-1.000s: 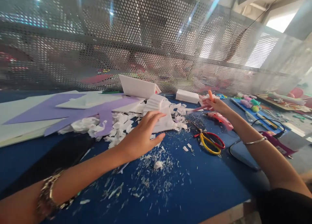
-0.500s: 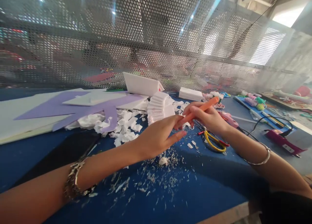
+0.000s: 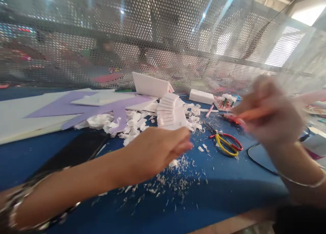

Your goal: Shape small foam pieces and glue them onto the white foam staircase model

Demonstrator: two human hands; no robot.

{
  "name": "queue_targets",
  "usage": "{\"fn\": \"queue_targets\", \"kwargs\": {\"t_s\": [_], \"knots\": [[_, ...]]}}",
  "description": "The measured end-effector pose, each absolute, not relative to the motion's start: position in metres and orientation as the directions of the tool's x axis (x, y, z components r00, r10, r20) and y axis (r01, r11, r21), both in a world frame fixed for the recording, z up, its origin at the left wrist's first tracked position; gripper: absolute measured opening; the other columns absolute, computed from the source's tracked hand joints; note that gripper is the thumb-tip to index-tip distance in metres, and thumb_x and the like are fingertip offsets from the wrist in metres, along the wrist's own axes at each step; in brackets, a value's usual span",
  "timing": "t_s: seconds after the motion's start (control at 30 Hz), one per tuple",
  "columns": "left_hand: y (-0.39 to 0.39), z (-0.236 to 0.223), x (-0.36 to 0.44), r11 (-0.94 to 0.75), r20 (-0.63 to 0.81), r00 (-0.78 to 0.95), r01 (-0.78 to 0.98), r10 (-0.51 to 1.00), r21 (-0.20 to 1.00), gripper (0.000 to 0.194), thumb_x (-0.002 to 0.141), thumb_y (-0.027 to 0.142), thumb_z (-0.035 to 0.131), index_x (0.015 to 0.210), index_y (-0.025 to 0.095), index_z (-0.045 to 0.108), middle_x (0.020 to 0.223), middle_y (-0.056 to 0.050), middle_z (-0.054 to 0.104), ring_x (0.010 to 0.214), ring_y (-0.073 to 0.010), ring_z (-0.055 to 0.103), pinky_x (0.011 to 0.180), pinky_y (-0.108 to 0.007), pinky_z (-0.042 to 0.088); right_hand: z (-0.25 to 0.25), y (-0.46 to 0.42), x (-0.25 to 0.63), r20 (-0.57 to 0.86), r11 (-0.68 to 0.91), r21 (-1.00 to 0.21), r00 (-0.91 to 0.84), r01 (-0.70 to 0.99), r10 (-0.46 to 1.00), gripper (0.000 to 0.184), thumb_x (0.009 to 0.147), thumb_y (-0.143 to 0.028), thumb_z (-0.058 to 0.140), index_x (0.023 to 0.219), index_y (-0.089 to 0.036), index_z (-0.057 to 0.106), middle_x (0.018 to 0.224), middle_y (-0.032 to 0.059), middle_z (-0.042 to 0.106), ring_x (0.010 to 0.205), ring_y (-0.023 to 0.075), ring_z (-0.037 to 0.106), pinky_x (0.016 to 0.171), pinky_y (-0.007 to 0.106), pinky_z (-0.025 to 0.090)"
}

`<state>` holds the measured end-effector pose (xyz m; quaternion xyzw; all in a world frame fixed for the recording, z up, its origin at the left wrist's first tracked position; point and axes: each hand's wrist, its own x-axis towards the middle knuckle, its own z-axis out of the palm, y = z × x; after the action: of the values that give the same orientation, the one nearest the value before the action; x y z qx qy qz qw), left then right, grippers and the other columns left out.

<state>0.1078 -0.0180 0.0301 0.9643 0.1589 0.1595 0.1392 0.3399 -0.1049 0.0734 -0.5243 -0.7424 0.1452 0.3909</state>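
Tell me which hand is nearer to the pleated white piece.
Left. The left hand is just in front of the pleated white piece; the right hand is well off to its right.

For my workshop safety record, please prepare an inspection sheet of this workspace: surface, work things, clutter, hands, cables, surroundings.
Surface: blue tabletop, strewn with white shavings.
Work things: orange stick in the right hand; white stepped piece just beyond the left hand.
Clutter: torn white scraps, purple sheets, scissors with red and yellow handles.
Hands: right blurred, gripping the stick; left with fingers curled, contents cannot be told.
Cables: one dark cable, curving across the tabletop near the right forearm.
Surroundings: perforated screen behind the tabletop.
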Motion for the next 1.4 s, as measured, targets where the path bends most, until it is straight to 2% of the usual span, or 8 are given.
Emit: {"fn": "queue_targets", "kwargs": {"t_s": [0.07,0.1,0.17,0.27,0.37,0.63,1.2,1.4], "knots": [[-0.014,0.013,0.092,-0.802,0.231,0.805,0.423,0.546,0.422,0.033,0.089,0.040,0.021,0.068,0.020,0.038,0.049,0.002,0.041,0.043,-0.0105,0.035,0.046,-0.024,0.025,0.069,-0.106,0.366,0.613,0.478,-0.558,-0.051,0.678,0.788,0.026,0.088,-0.030,0.016,0.085,-0.024,0.041,0.062,0.0022,0.041,0.046,0.0108,0.024,0.045,0.028,0.020],[-0.013,0.006,0.087,-0.766,0.183,0.791,0.462,0.584,0.447,0.034,0.089,0.041,0.021,0.068,0.019,0.037,0.050,0.002,0.042,0.043,-0.0105,0.036,0.046,-0.025,0.025,0.066,-0.104,0.375,0.777,0.510,-0.433,0.020,0.743,0.630,0.021,0.087,-0.027,0.022,0.081,-0.023,0.043,0.061,0.0021,0.041,0.048,0.0106,0.027,0.045,0.027,0.021],[-0.013,-0.003,0.084,-0.753,0.095,0.826,0.451,0.555,0.480,0.035,0.089,0.042,0.022,0.068,0.019,0.038,0.052,0.003,0.042,0.044,-0.0103,0.036,0.047,-0.024,0.025,0.055,-0.099,0.381,0.867,0.359,-0.185,-0.021,0.915,0.498,0.010,0.079,-0.018,0.040,0.071,-0.020,0.045,0.066,0.0030,0.045,0.058,0.0117,0.040,0.052,0.027,0.030],[-0.020,-0.006,0.094,-0.781,0.077,0.888,0.355,0.454,0.514,0.030,0.089,0.038,0.025,0.078,0.018,0.045,0.057,0.003,0.047,0.050,-0.0103,0.040,0.052,-0.023,0.028,0.034,-0.089,0.358,0.708,0.204,0.281,-0.346,0.938,0.616,0.009,0.075,-0.014,0.047,0.068,-0.017,0.051,0.078,0.0049,0.053,0.071,0.0140,0.046,0.062,0.027,0.034],[-0.025,-0.007,0.106,-0.791,0.090,0.903,0.317,0.421,0.523,0.026,0.090,0.035,0.028,0.086,0.018,0.047,0.066,0.002,0.052,0.057,-0.0110,0.045,0.056,-0.023,0.031,0.016,-0.082,0.325,0.534,0.222,0.465,-0.471,0.857,0.702,0.012,0.076,-0.014,0.048,0.064,-0.017,0.048,0.060,-0.0007,0.049,0.055,0.0105,0.040,0.059,0.026,0.031],[-0.024,-0.015,0.106,-0.841,0.127,0.923,0.267,0.364,0.470,0.025,0.090,0.033,0.026,0.081,0.017,0.042,0.061,0.002,0.049,0.049,-0.0097,0.043,0.049,-0.021,0.029,0.001,-0.074,0.295,0.514,0.214,0.533,-0.514,0.819,0.686,0.012,0.072,-0.009,0.043,0.064,-0.018,0.046,0.051,-0.0028,0.050,0.042,0.0096,0.034,0.049,0.026,0.021],[-0.032,-0.022,0.101,-0.869,0.256,0.924,0.136,0.284,0.475,0.015,0.089,0.026,0.025,0.086,0.018,0.037,0.061,0.003,0.050,0.049,-0.0101,0.042,0.050,-0.021,0.032,0.001,-0.088,0.290,0.536,0.181,0.561,-0.521,0.808,0.664,0.015,0.070,-0.009,0.046,0.059,-0.019,0.041,0.045,-0.0045,0.046,0.039,0.0093,0.035,0.048,0.025,0.019],[-0.035,-0.025,0.104,-0.911,0.125,0.930,0.301,0.346,0.282,0.024,0.089,0.028,0.022,0.078,0.018,0.040,0.062,-0.003,0.054,0.049,-0.0144,0.045,0.047,-0.025,0.026,0.002,-0.090,0.282,0.499,0.146,0.629,-0.541,0.764,0.677,0.020,0.073,-0.006,0.041,0.057,-0.019,0.041,0.043,-0.0034,0.047,0.037,0.0100,0.037,0.048,0.025,0.019]]}}
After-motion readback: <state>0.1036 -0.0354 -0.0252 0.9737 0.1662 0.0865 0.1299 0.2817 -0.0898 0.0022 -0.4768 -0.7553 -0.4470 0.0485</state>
